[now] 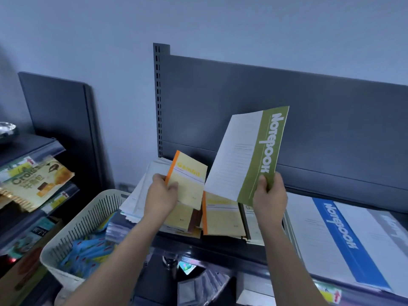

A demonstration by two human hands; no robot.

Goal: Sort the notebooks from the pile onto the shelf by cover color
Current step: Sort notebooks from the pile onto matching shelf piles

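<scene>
My left hand (162,198) grips a small yellow notebook with an orange spine (187,180) and holds it upright above the pile. My right hand (268,195) pinches the lower edge of a large white notebook with a green band (247,155), lifted and tilted over the shelf. Below them several yellow notebooks (223,217) lie flat on the dark shelf (220,246). To the left is a loose heap of white notebooks (136,199). A white notebook with a blue band (337,239) lies flat on the right, on top of a grey-banded one (390,224).
A white slatted basket (88,219) full of blue packets stands at the lower left. Snack bags (33,182) fill the left-hand shelves. The dark back panel (309,120) rises behind the shelf, with a slotted upright (158,100) at its left edge.
</scene>
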